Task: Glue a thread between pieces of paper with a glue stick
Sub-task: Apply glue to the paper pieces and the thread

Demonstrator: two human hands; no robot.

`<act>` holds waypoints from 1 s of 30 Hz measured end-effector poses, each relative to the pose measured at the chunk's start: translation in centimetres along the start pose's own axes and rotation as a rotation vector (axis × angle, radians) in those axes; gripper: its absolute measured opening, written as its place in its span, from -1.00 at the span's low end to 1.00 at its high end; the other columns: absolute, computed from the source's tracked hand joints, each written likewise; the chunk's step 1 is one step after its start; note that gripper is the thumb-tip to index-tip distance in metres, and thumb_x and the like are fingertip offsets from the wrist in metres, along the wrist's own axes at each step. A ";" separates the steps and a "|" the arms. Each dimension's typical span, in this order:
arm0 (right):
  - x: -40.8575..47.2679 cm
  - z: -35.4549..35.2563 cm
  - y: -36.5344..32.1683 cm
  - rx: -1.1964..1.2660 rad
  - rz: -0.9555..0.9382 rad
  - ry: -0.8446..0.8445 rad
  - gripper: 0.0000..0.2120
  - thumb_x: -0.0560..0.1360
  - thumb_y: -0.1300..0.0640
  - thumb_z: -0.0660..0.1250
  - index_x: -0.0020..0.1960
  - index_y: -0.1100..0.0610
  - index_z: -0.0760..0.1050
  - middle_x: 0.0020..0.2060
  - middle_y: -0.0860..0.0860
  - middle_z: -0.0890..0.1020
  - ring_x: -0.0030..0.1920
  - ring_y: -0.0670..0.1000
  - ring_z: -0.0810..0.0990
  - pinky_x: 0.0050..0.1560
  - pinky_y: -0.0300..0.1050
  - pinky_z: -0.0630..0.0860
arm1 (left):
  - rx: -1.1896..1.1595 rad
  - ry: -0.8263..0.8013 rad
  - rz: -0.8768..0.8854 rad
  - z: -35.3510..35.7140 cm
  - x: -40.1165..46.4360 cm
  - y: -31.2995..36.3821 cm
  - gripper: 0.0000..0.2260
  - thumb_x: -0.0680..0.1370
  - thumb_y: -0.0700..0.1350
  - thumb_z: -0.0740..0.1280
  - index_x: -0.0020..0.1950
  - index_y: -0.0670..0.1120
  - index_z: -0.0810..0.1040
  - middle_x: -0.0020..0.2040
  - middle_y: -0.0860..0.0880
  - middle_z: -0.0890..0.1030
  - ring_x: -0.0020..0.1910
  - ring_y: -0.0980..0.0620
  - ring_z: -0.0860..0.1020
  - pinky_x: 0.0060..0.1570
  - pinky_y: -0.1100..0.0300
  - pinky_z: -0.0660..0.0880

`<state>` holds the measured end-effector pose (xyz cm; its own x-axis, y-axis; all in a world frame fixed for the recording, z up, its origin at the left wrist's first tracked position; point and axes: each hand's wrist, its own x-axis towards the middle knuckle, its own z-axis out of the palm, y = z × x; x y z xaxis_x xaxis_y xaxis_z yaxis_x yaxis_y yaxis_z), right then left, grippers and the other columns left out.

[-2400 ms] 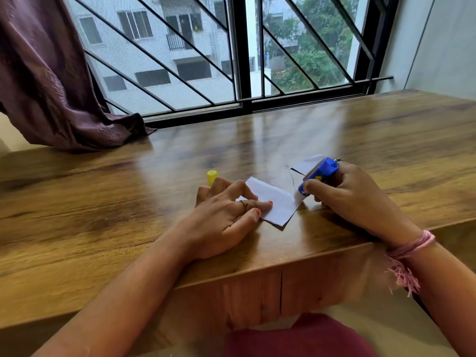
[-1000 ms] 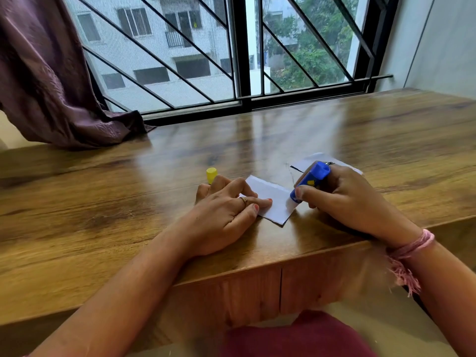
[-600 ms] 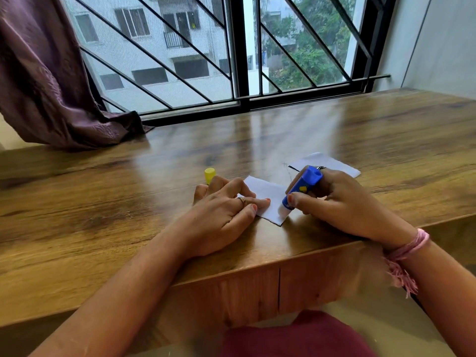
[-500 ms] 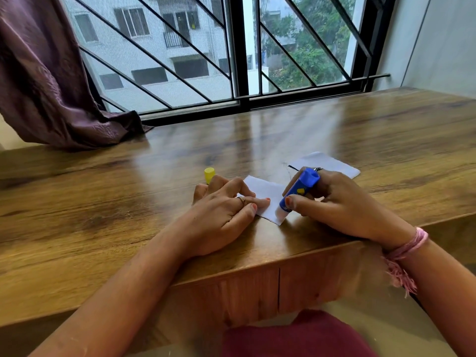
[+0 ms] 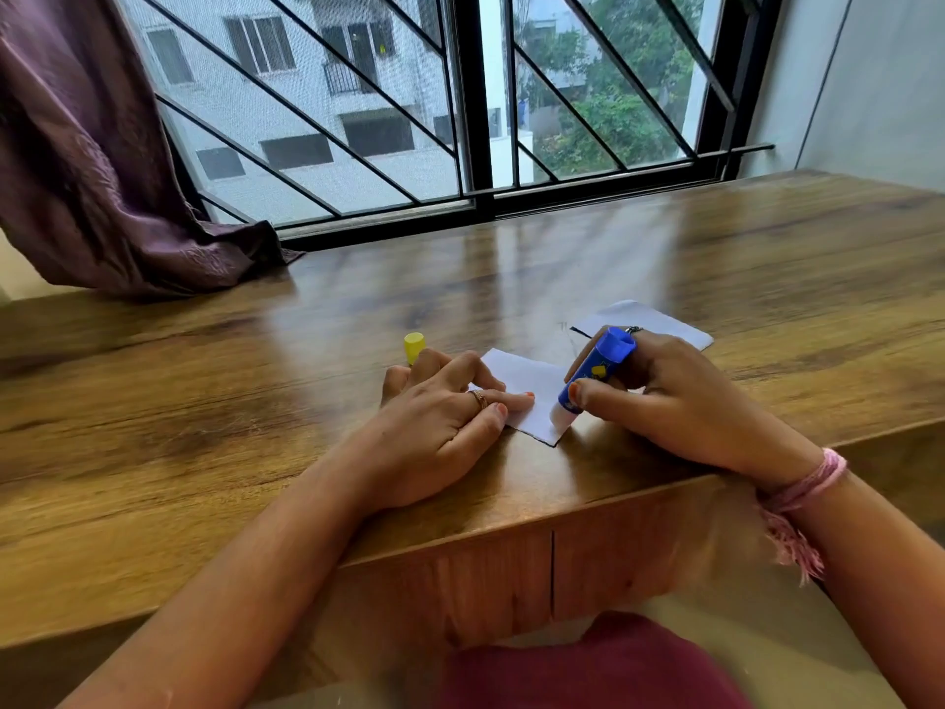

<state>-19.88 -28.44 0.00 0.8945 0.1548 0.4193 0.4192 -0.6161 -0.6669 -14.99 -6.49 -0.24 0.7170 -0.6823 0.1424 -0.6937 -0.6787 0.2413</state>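
Glue stick: the blue plastic glue stick (image 5: 596,372) is leaning just right of frame centre, its pale tip pressing on the near corner of the paper.
Paper: the white rectangular paper piece (image 5: 532,396) is lying flat at frame centre on the brown wooden table (image 5: 204,411).
Right hand: the right hand (image 5: 665,396) is gripping the stick, fingers wrapped around its barrel.
Left hand: the left hand (image 5: 440,422) is lying palm-down, fingers slightly spread, pinning the paper's left edge.
Second paper: another white paper piece (image 5: 659,324) is lying behind the right hand.
Cap: the small yellow cap (image 5: 413,346) is standing behind the left hand.
Thread: a thin dark thread (image 5: 570,334) is lying by the second paper; its path is unclear.
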 end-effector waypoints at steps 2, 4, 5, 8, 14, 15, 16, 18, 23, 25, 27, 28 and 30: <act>0.1 0.0 0.3 -0.009 0.011 0.025 -0.89 0.34 -0.03 0.32 -0.25 -0.05 0.61 -0.40 -0.01 0.52 -0.41 -0.11 0.43 -0.33 -0.28 0.35 | 0.000 0.002 -0.001 0.0 -0.1 0.0 -0.55 0.53 0.15 -0.09 0.33 0.30 0.40 0.19 0.21 0.38 0.25 0.19 0.18 0.17 0.12 0.04; 0.2 -0.1 0.7 0.078 0.036 0.107 -0.88 0.35 0.00 0.33 -0.25 0.01 0.61 -0.41 0.11 0.56 -0.42 0.04 0.46 -0.36 -0.12 0.41 | -0.001 0.004 -0.001 0.0 -0.1 0.0 -0.56 0.53 0.15 -0.09 0.33 0.30 0.39 0.19 0.21 0.38 0.26 0.19 0.17 0.16 0.13 0.03; 0.3 -0.2 1.0 0.185 0.062 0.173 -0.88 0.36 0.02 0.34 -0.25 0.04 0.62 -0.45 0.10 0.56 -0.47 0.06 0.44 -0.45 -0.09 0.39 | 0.000 0.003 -0.001 0.1 -0.1 0.0 -0.56 0.53 0.15 -0.09 0.34 0.30 0.38 0.20 0.21 0.38 0.26 0.20 0.17 0.16 0.14 0.03; 0.6 -0.6 1.5 0.445 0.145 0.353 -0.87 0.38 0.09 0.32 -0.25 0.03 0.65 -0.50 0.05 0.52 -0.53 -0.08 0.34 -0.57 -0.24 0.27 | 0.006 0.000 0.000 0.1 -0.1 0.0 -0.55 0.53 0.16 -0.09 0.35 0.30 0.37 0.20 0.22 0.37 0.27 0.20 0.16 0.15 0.13 0.02; 0.9 -0.6 1.9 0.490 0.217 0.415 -0.83 0.40 0.12 0.30 -0.27 0.08 0.66 -0.22 0.43 0.55 -0.50 -0.10 0.36 -0.57 -0.25 0.28 | 0.058 0.005 -0.001 0.2 -0.1 0.4 -0.54 0.53 0.20 -0.14 0.35 0.33 0.34 0.14 0.24 0.32 0.21 0.17 0.17 0.18 0.10 0.02; 0.9 -0.6 2.1 0.495 0.232 0.419 -0.84 0.39 0.11 0.31 -0.25 0.10 0.65 -0.24 0.41 0.56 -0.50 -0.10 0.37 -0.57 -0.25 0.28 | 0.074 0.009 0.001 0.1 -0.1 0.6 -0.53 0.53 0.21 -0.15 0.35 0.33 0.34 0.12 0.23 0.32 0.20 0.16 0.17 0.17 0.10 0.02; 1.0 -0.6 2.2 0.503 0.244 0.422 -0.84 0.39 0.10 0.32 -0.24 0.12 0.65 -0.29 0.36 0.56 -0.51 -0.11 0.37 -0.57 -0.25 0.28 | 0.084 0.014 0.001 0.1 0.0 0.8 -0.51 0.53 0.24 -0.18 0.35 0.33 0.36 0.10 0.22 0.32 0.18 0.15 0.18 0.15 0.11 0.02; 0.9 -0.6 2.4 0.514 0.263 0.428 -0.85 0.37 0.08 0.32 -0.24 0.11 0.65 -0.42 0.14 0.53 -0.52 -0.12 0.38 -0.58 -0.26 0.29 | 0.094 0.027 -0.003 0.0 0.2 1.2 -0.40 0.48 0.30 -0.26 0.32 0.29 0.42 0.05 0.18 0.32 0.17 0.14 0.18 0.13 0.10 0.01; 0.7 -0.7 2.3 0.526 0.298 0.447 -0.86 0.34 0.06 0.32 -0.30 0.05 0.64 -0.51 -0.06 0.50 -0.52 -0.14 0.40 -0.58 -0.27 0.31 | 0.096 0.100 -0.031 -0.1 1.3 2.3 -0.35 0.47 0.28 -0.26 0.27 0.18 0.51 -0.01 0.12 0.39 0.12 0.13 0.21 0.04 0.13 0.01; 0.7 -0.7 2.3 0.536 0.308 0.455 -0.86 0.34 0.07 0.32 -0.28 0.08 0.63 -0.50 -0.05 0.50 -0.51 -0.13 0.40 -0.58 -0.26 0.31 | 0.080 0.161 -0.014 -0.7 1.5 1.9 -0.38 0.47 0.26 -0.24 0.32 0.20 0.45 -0.01 0.13 0.38 0.08 0.15 0.19 -0.05 0.16 0.01; 0.7 -0.7 2.3 0.535 0.313 0.459 -0.84 0.34 0.06 0.32 -0.25 0.12 0.62 -0.48 -0.02 0.50 -0.51 -0.13 0.40 -0.57 -0.26 0.32 | 0.034 0.176 0.018 -1.6 1.5 1.0 -0.48 0.52 0.22 -0.15 0.29 0.21 0.46 0.04 0.15 0.39 0.13 0.15 0.20 -0.02 0.13 0.05; 0.7 -0.7 2.4 0.534 0.315 0.460 -0.82 0.34 0.06 0.32 -0.23 0.15 0.63 -0.49 -0.03 0.50 -0.52 -0.13 0.40 -0.57 -0.27 0.31 | -0.001 0.156 0.039 -1.9 1.5 0.5 -0.55 0.54 0.19 -0.10 0.26 0.20 0.48 0.08 0.17 0.42 0.19 0.14 0.22 0.06 0.09 0.11; 0.7 -0.8 2.4 0.537 0.314 0.460 -0.80 0.35 0.07 0.32 -0.20 0.17 0.63 -0.50 -0.04 0.49 -0.53 -0.14 0.39 -0.58 -0.27 0.31 | -0.060 0.098 0.098 -2.4 1.3 -0.4 -0.62 0.56 0.16 -0.01 0.19 0.18 0.52 0.17 0.21 0.46 0.27 0.13 0.24 0.19 0.01 0.19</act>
<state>-18.34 -30.41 -0.81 0.8787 -0.3739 0.2969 0.2795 -0.1013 -0.9548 -13.65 -6.48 2.16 0.6513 -0.7128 0.2602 -0.7576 -0.5907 0.2777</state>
